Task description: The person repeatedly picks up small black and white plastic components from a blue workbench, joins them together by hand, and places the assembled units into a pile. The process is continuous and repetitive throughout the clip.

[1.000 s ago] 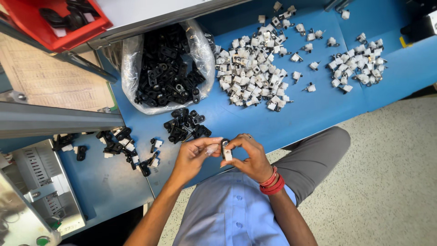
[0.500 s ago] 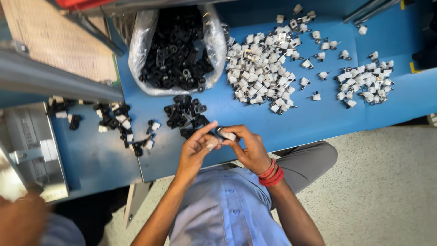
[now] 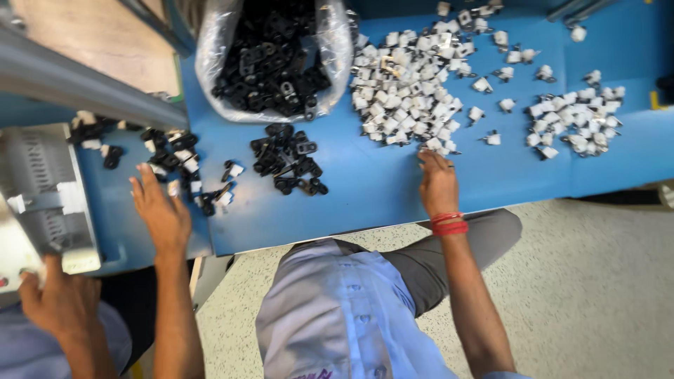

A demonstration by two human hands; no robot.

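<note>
The right hand (image 3: 439,184) lies open at the edge of the big pile of white plastic clips (image 3: 407,91) on the blue tabletop (image 3: 365,189). The left hand (image 3: 160,210) is spread open by the mixed black and white pieces (image 3: 179,158). Best to pinch just one white clip from the edge, so the pile stays neat.

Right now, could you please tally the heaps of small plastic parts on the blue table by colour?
White: 2, the large white heap and the small white heap
Black: 2, the bagged black heap and the loose black heap
Mixed black and white: 1, the mixed heap
Total: 5 heaps, not counting loose strays
</note>
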